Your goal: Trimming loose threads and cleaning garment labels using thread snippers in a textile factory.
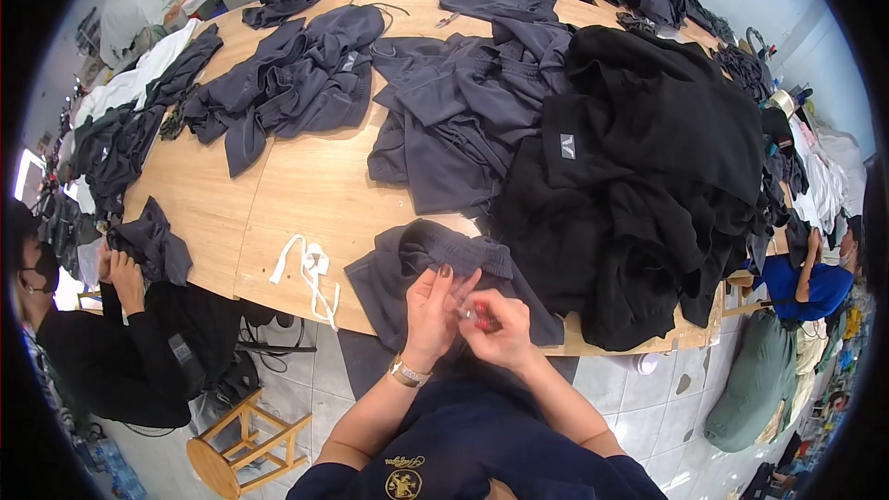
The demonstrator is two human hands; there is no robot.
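Directly in front of me at the table's near edge lies a dark grey garment with a gathered elastic waistband [443, 243]. My left hand [431, 310] is closed at this waistband, its fingertips pinching the cloth. Close beside it, my right hand [500, 326] is wrapped round small red-handled thread snips [482, 317], the metal tips pointing toward the left fingers. Whatever lies between the tips is too small to make out. A loose white tape [313, 267] rests on the wood left of the garment.
Black garments [648, 167] are heaped to the right on the wooden table [306, 194]. Grey garments [463, 102] lie farther back, with more [296, 83] left of them. Co-workers sit at left [102, 343], right [806, 268] and far side. A wooden stool [245, 449] stands lower left.
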